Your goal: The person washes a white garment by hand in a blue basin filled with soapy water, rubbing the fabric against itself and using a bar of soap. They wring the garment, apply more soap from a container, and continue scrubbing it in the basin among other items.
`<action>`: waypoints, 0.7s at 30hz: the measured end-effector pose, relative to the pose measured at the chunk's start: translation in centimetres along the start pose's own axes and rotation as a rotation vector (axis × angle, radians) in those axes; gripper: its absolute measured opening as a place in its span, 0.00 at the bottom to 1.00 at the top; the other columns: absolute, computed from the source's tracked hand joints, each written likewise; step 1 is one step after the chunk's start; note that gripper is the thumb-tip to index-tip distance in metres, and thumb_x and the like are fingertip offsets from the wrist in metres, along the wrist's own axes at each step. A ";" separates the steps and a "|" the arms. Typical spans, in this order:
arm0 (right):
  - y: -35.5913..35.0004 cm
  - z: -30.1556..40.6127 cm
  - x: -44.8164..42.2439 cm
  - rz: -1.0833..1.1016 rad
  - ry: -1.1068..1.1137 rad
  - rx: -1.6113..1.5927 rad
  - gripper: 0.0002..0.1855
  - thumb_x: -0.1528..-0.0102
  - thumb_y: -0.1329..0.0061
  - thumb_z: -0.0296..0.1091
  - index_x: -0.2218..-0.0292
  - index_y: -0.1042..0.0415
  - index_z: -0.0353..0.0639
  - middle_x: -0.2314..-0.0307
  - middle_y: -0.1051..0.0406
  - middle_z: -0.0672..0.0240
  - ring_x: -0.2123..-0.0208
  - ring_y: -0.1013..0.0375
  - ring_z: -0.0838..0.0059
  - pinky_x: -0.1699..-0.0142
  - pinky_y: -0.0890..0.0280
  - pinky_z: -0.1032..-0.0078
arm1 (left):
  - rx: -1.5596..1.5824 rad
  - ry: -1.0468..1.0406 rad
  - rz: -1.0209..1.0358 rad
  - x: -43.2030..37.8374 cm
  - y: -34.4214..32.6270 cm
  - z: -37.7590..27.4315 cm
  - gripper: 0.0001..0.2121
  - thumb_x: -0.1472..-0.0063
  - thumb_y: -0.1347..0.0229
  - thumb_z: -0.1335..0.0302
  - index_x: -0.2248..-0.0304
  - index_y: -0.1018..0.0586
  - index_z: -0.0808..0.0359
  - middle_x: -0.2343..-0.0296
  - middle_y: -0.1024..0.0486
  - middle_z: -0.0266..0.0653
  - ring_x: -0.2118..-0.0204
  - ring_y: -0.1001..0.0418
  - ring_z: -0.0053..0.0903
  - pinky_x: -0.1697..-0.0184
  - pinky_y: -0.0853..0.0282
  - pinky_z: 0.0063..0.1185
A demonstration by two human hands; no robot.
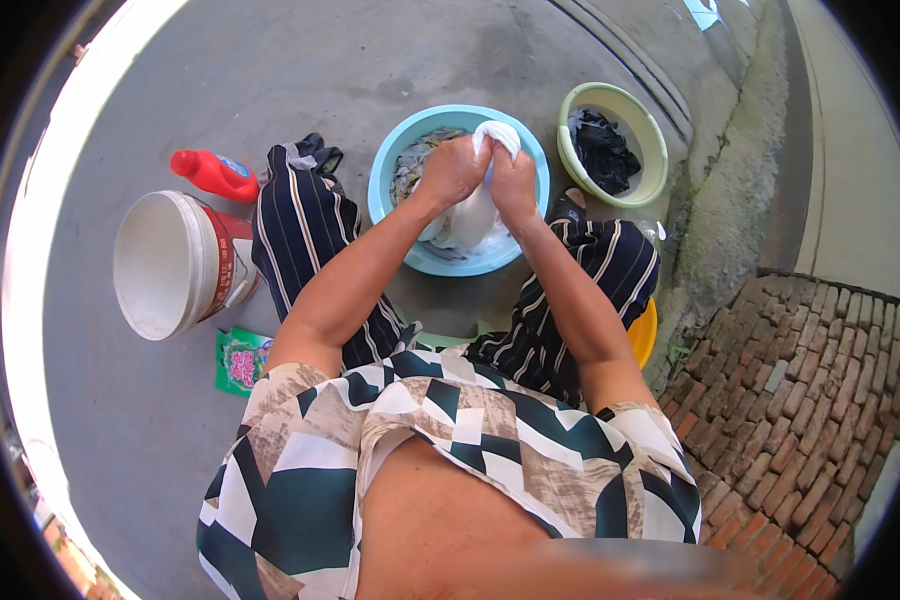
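A light blue plastic basin (386, 169) stands on the concrete ground between my knees. Above it, my left hand (454, 172) and my right hand (514, 184) are close together, both clenched on a wet white cloth (498, 137). One end of the cloth loops over the top of my fists, and the rest hangs down into the basin. Patterned, multicoloured fabric (412, 161) lies in the basin on the left. Whitish suds and more cloth show near its front wall. My forearms and fists hide part of the contents.
On the right a pale green basin (649, 142) holds dark wet cloth (604, 154). A red detergent bottle (221, 174) and a white bucket (157, 262) lie on their sides at left, near a green detergent packet (241, 361). A yellow basin (643, 334) shows beside my right thigh.
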State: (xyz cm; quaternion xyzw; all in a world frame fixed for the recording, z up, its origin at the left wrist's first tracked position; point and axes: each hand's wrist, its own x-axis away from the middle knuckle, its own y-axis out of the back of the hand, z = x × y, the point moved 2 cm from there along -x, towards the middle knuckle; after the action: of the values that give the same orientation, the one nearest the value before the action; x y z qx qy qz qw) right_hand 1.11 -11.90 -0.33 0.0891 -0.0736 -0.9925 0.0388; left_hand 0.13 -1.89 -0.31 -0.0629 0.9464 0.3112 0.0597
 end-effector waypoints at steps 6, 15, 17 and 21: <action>0.5 -0.3 -0.2 0.084 -0.312 -0.019 0.15 0.48 0.66 0.35 0.71 0.31 0.31 0.83 0.32 0.65 0.78 0.35 0.81 0.74 0.41 0.78 | 0.003 -0.014 -0.013 0.7 -0.3 -0.4 0.17 0.45 0.62 0.63 0.78 0.27 0.67 0.81 0.30 0.51 0.76 0.32 0.45 0.73 0.37 0.34; 0.3 0.3 0.0 0.048 -0.263 -0.032 0.16 0.47 0.66 0.35 0.77 0.33 0.31 0.86 0.36 0.71 0.82 0.39 0.84 0.78 0.44 0.80 | 0.049 -0.020 0.017 0.6 -0.5 -0.1 0.18 0.45 0.63 0.62 0.78 0.28 0.67 0.79 0.30 0.51 0.75 0.31 0.44 0.72 0.38 0.34; -0.1 0.0 0.3 0.032 -0.165 -0.060 0.16 0.47 0.67 0.35 0.76 0.32 0.31 0.85 0.36 0.70 0.81 0.39 0.84 0.77 0.43 0.80 | 0.027 0.020 -0.009 -0.1 -0.2 0.5 0.18 0.45 0.63 0.63 0.78 0.28 0.67 0.80 0.30 0.52 0.75 0.31 0.44 0.72 0.38 0.34; 0.6 -0.1 -0.3 0.100 -0.337 -0.078 0.16 0.47 0.67 0.35 0.72 0.32 0.32 0.83 0.35 0.70 0.77 0.38 0.84 0.74 0.42 0.81 | 0.027 -0.039 0.032 0.6 -1.0 0.0 0.18 0.45 0.63 0.63 0.78 0.28 0.68 0.80 0.30 0.52 0.75 0.32 0.45 0.72 0.38 0.35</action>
State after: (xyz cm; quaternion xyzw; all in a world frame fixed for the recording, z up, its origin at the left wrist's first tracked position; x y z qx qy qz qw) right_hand 1.49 -12.51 -0.28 -0.0837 -0.0449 -0.9924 0.0785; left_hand -0.31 -2.71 -0.95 -0.0410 0.9500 0.3004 0.0742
